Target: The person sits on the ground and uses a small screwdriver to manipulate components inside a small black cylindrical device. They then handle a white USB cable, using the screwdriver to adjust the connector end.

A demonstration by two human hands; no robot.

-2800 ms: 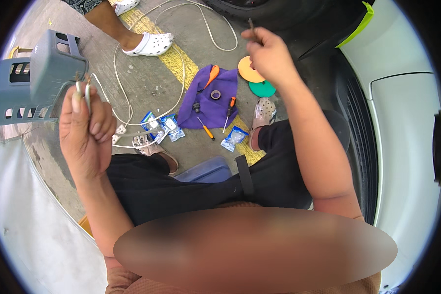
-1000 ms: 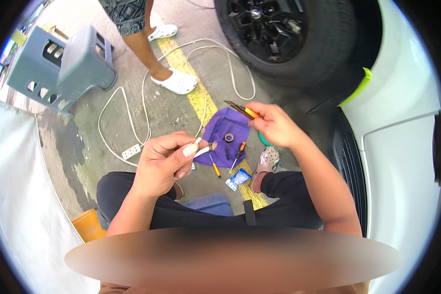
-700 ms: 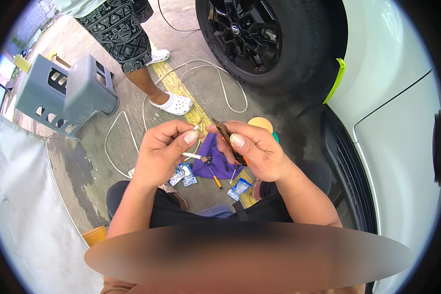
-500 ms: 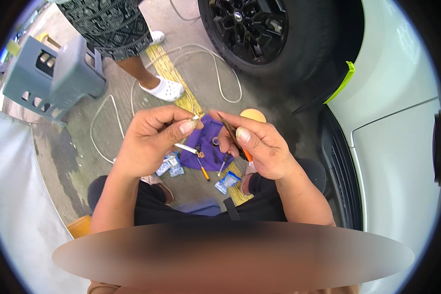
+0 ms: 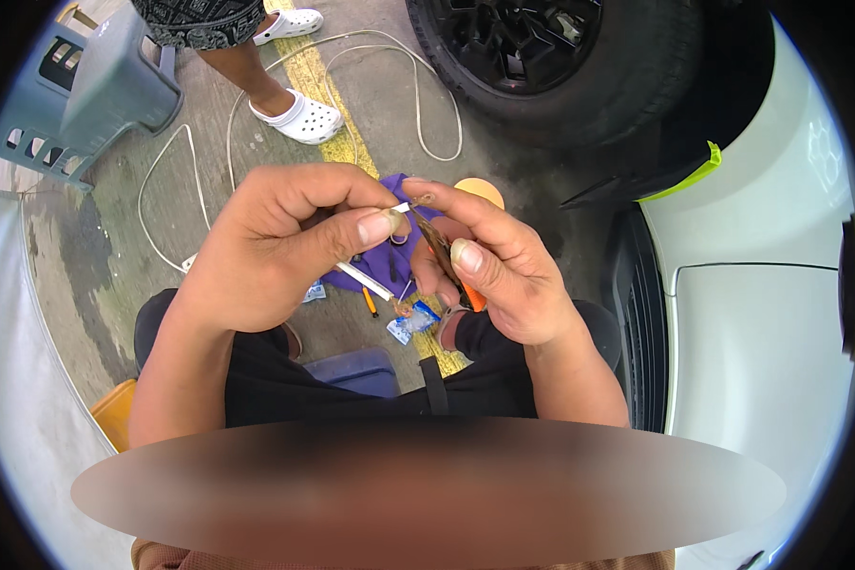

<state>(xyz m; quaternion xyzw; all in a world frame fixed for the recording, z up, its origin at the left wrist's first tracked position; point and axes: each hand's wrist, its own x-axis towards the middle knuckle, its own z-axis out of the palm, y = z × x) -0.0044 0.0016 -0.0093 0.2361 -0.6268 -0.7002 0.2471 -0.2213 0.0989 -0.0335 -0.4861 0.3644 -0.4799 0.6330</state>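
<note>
My left hand (image 5: 285, 242) pinches a short piece of white cable (image 5: 366, 282) between thumb and forefinger. Frayed copper-coloured strands (image 5: 424, 200) stick out of its upper end, and more strands show at the lower end. In my right hand (image 5: 508, 266) is a pair of pliers (image 5: 439, 245) with orange on the handle, the dark jaws pointing up toward the cable's upper end. The jaw tips lie close by the strands; whether they grip them I cannot tell. Below the hands a purple cloth (image 5: 378, 263) lies on the ground, near an orange-handled screwdriver (image 5: 370, 302).
Blue-and-white packets (image 5: 414, 323) lie near my feet. A round yellow thing (image 5: 480, 192) sits beyond my right hand. A tyre (image 5: 541, 104) and white car body (image 5: 760, 332) stand at right. Grey plastic stools (image 5: 123, 81), a long white cord (image 5: 195, 171) and a person's white clogs (image 5: 299, 118) are ahead.
My hands have come together, bringing the plier jaws up to the cable's upper end. Strands there now show. The whole view has shifted, and the person's leg sits higher in it.
</note>
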